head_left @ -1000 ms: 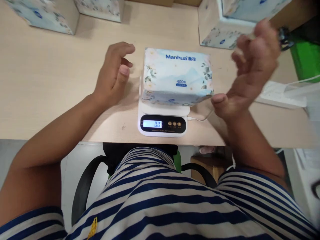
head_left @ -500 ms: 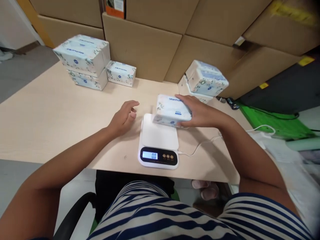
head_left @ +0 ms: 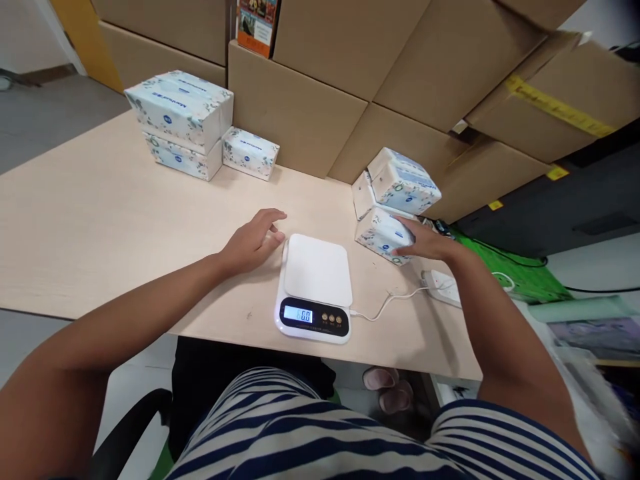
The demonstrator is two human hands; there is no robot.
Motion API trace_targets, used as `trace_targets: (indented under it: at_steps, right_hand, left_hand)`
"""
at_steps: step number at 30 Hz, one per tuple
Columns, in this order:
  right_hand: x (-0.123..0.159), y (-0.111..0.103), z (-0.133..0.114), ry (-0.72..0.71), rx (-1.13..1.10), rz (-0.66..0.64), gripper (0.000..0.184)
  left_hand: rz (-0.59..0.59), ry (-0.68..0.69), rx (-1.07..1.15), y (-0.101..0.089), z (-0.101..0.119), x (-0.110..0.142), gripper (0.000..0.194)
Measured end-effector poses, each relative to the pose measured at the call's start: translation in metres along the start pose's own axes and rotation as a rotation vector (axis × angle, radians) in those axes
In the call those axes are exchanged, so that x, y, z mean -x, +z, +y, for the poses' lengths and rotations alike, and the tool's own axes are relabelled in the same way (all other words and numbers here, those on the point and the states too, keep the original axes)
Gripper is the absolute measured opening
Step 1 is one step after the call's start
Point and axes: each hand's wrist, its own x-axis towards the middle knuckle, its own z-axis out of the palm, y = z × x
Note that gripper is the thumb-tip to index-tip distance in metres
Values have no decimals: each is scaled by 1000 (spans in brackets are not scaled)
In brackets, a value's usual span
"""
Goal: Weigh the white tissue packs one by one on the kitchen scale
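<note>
The Manhua tissue pack lay directly left of the right hand, its long axis slanting from far left to near right, just on the near side of 2 stacked packs. The right fingers held its right end, thumb on the near side; whether its base met the table could not be told. Left of it and nearer sat the bare digital scale; past that, the left hand, farther away, curved loosely, holding nothing.
</note>
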Motion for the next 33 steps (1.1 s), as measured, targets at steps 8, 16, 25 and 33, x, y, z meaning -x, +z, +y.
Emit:
trace_targets:
  at_steps: [8,16,25,33]
  right_hand:
    - [3,25,10,38,109,327,81]
    - [20,33,-11,13,119,434,80]
    - [-36,14,-140,-429,-98,549,112]
    - [-176,2,-281,-418,-201,321,96]
  left_hand:
    - [5,38,-55,3,-4,-1,74]
    - [-13,0,-27,2,3,0,61]
    - [-8,-12,-30,3,6,2,52]
    - [-2,-51,23,7,2,2,52]
